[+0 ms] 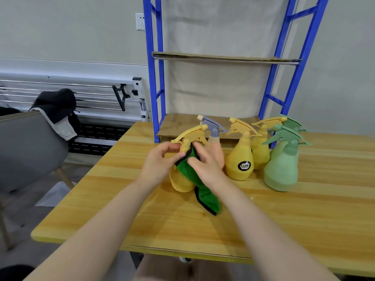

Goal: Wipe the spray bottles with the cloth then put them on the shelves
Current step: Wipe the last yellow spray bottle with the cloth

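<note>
The left hand (160, 161) grips the neck of a yellow plastic spray bottle (181, 179) standing on the light wooden table (304, 220). The right hand (205, 165) holds a green cloth with black trim (205, 195) pressed against the bottle's right side, its tail trailing onto the tabletop. Just behind stand a pink bottle with a grey trigger (218, 147), two more yellow bottles (240, 163) and two green ones (282, 171), crowding the blue metal shelf rack (155, 78). Bare tabletop lies toward the near edge.
</note>
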Tool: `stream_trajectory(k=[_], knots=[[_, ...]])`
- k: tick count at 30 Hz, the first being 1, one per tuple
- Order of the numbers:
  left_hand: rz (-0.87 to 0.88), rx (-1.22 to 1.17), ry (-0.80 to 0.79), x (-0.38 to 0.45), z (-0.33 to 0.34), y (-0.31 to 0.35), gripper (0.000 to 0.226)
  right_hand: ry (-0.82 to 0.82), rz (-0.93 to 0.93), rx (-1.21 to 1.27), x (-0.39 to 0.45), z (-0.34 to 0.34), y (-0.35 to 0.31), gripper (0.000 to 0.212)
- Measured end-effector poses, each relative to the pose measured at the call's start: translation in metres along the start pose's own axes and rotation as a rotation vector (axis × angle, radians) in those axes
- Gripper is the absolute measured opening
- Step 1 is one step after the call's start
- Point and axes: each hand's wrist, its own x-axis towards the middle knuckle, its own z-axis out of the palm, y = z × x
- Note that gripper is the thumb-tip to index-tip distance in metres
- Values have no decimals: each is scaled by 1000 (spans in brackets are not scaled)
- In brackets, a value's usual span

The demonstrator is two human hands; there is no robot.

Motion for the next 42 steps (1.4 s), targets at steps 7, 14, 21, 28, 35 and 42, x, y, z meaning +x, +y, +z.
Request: stream_trajectory(k=[7,14,21,28,35,42], knots=[[33,188,-63,-2,-13,5,22,30,-44,-126,11,13,6,26],[239,562,-88,4,-20,9,19,198,-155,-176,7,32,12,29],[-6,110,-165,2,-17,20,24,-45,46,-46,8,17,-5,30],[-81,-85,-84,-2,-14,29,14,94,-68,-154,-1,31,-5,30],[-12,73,-44,-3,-17,30,19,150,-152,-314,-35,24,22,18],[20,182,-26,-1,-23,34,9,191,51,3,-45,-1,5,16]])
